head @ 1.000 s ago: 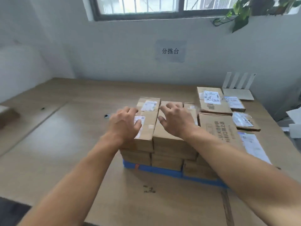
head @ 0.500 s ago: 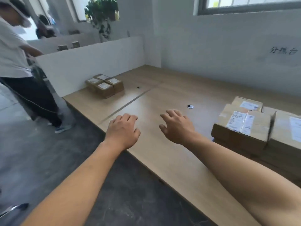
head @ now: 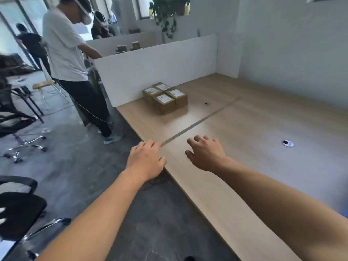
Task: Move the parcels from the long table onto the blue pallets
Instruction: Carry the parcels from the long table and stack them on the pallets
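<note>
Holding nothing in left grip (head: 146, 161) or right grip (head: 205, 153), fingers loose, over the near desk (head: 244, 129) edge. Well apart from parcels (head: 165, 97) clustered beside the divider (head: 160, 68).

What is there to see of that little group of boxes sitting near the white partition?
The boxes are four small brown cardboard parcels, pushed together into a tight two-by-two block. Each is closed and has a white label on top, with print too small to read. They stand upright on the pale wooden table, just in front of the white partition. Neither the left hand nor the right hand touches them; both are well short of them.
</note>
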